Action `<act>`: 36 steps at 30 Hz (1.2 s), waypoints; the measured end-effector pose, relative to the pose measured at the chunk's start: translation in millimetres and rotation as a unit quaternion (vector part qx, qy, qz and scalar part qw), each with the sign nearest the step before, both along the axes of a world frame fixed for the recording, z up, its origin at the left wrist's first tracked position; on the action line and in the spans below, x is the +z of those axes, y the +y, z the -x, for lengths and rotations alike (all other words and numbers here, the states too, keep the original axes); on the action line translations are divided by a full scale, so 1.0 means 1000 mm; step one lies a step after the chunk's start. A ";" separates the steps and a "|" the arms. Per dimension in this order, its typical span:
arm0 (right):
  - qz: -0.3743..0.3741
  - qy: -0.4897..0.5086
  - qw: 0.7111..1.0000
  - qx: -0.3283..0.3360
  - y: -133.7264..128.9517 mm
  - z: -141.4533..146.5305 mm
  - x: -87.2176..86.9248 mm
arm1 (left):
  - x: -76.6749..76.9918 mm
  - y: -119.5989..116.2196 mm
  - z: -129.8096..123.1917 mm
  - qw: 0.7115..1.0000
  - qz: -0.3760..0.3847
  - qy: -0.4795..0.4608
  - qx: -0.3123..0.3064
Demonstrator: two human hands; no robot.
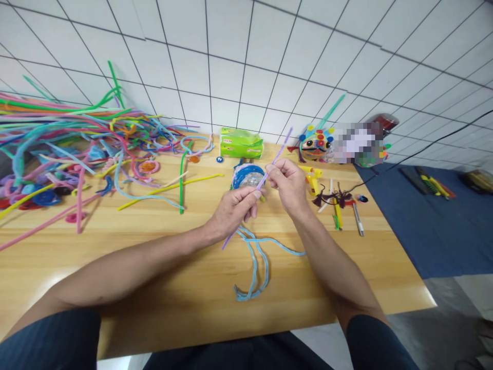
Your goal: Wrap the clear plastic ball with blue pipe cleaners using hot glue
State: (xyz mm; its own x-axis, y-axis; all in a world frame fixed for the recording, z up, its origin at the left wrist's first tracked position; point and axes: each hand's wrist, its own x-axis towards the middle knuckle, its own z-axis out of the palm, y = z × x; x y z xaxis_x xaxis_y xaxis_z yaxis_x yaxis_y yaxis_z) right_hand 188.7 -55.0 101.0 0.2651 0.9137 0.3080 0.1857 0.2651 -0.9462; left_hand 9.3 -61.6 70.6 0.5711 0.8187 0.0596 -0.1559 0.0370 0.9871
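Observation:
A purple pipe cleaner (pixel 284 142) runs slantwise through both hands. My left hand (pixel 238 208) pinches it lower down, and its short end pokes out below the fingers. Higher up, my right hand (pixel 287 185) grips it between thumb and fingertips, with the free end pointing up and away. Just behind my hands sits a clear round object wrapped in blue pipe cleaner (pixel 242 176), partly hidden by my fingers. Light blue pipe cleaners (pixel 265 264) lie bent and curved on the table below my left hand.
A heap of coloured pipe cleaners (pixel 96 139) covers the left side. Behind stands a green tissue pack (pixel 241 144). To the right are a decorated mask-like craft (pixel 315 143), a yellow glue gun (pixel 314 179) and a pen (pixel 358 220). A black cable (pixel 419 151) crosses there.

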 end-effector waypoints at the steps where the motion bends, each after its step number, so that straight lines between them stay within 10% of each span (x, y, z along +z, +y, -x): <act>1: 0.000 -0.002 1.000 -0.007 0.000 0.001 -0.001 | 0.000 0.000 0.000 1.000 -0.011 0.010 0.008; 14: 0.072 0.129 0.983 0.107 0.006 -0.020 0.016 | -0.001 -0.004 -0.002 0.996 0.038 -0.002 -0.086; 25: 0.008 0.090 0.996 -0.009 0.010 -0.008 -0.003 | -0.004 -0.011 0.000 0.997 -0.067 0.031 0.012; 36: -0.025 0.096 0.995 -0.020 0.011 -0.012 0.002 | -0.011 -0.013 0.000 0.998 -0.050 0.006 -0.042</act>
State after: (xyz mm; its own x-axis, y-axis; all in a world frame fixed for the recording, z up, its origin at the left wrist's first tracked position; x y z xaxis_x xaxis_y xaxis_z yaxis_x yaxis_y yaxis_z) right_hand 201.1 -44.2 102.7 0.3589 0.8864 0.2925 0.0132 0.3085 -0.9511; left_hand 9.7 -74.1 59.3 0.6378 0.7589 0.1315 -0.1454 -0.0491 0.9882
